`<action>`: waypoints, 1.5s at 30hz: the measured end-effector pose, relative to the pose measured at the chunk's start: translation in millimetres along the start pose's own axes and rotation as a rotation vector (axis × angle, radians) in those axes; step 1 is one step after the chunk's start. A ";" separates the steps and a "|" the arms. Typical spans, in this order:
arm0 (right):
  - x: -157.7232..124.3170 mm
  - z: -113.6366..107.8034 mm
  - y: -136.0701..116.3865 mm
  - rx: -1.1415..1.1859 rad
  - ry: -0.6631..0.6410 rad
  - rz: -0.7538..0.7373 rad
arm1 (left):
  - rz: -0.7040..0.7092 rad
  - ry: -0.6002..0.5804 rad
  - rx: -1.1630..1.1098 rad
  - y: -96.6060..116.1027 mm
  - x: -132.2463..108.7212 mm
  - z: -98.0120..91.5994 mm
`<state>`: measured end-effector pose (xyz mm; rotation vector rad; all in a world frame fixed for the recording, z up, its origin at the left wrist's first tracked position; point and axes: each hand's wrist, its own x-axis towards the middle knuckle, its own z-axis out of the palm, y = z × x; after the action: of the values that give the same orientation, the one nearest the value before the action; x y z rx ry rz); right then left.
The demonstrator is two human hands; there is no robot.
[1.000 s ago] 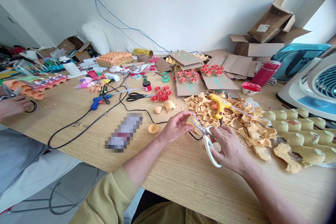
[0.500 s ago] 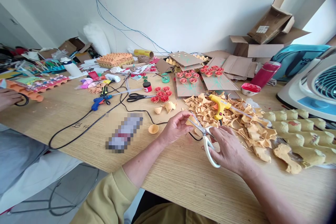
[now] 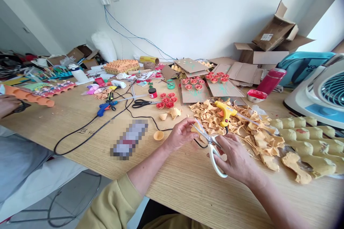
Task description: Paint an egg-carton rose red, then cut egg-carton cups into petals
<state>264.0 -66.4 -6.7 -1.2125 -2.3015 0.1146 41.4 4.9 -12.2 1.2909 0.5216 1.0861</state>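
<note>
My left hand [image 3: 180,134] pinches a small yellow-orange egg-carton piece [image 3: 195,128] between thumb and fingertips. My right hand [image 3: 234,157] is closed around the white handles of a pair of scissors [image 3: 214,159]. Their parted blades reach the piece, one on each side of its edge as far as I can see. A small round carton cup [image 3: 158,135] lies on the table left of my left wrist. Beyond my hands is a heap of torn carton scraps [image 3: 258,139], with a yellow glue gun [image 3: 225,112] resting on it.
Red paper-pulp roses [image 3: 167,100] stand near black scissors [image 3: 141,103]. A blue glue gun [image 3: 103,108] trails a black cord. At the right are an egg tray [image 3: 311,143] and a fan [image 3: 319,89]. Another person's hand [image 3: 9,104] holds dark-handled scissors at far left.
The scissors' handles have spread slightly and the blades stand further apart at the carton piece. My view has shifted a little, so the scene sits lower. Both hands keep their hold.
</note>
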 end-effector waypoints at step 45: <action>0.7 2.9 -2.6 0.016 -0.013 0.069 | 0.006 0.014 -0.063 -3.1 0.5 1.6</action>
<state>260.4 -66.9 -8.1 -1.2869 -2.2657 0.1656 44.0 4.8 -14.5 1.2306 0.4908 1.1089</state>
